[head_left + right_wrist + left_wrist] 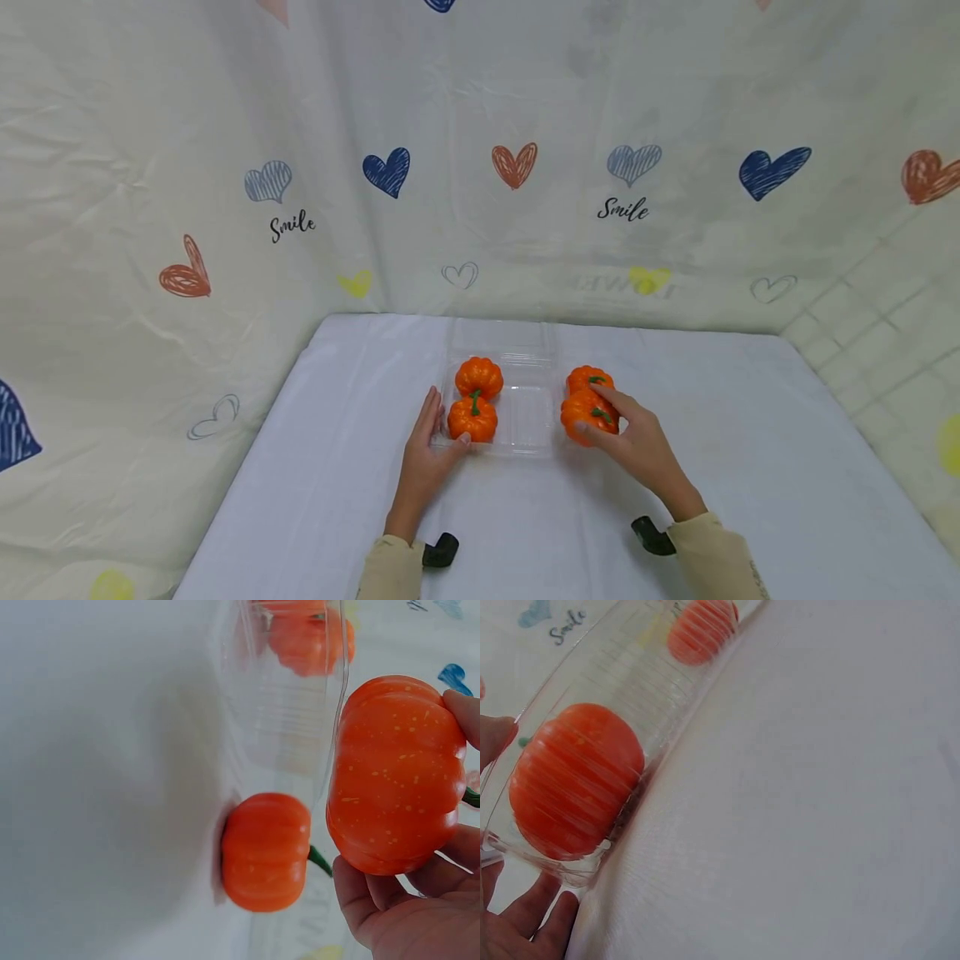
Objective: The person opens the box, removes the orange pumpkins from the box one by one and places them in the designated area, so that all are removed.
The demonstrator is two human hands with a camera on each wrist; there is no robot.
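Note:
My right hand holds a small orange toy pumpkin with a green stem, thumb and fingers on opposite sides of it. In the right wrist view it is raised off the table, higher than a second pumpkin resting on the cloth. My left hand grips the near left corner of a clear plastic box, its thumb by the front rim and its fingers along the left side. Two more pumpkins sit in the box's left half, one behind and one in front.
The box's clear lid is folded back toward the rear edge of the table. A white cloth covers the table. Behind and at the sides hangs a pale curtain printed with hearts.

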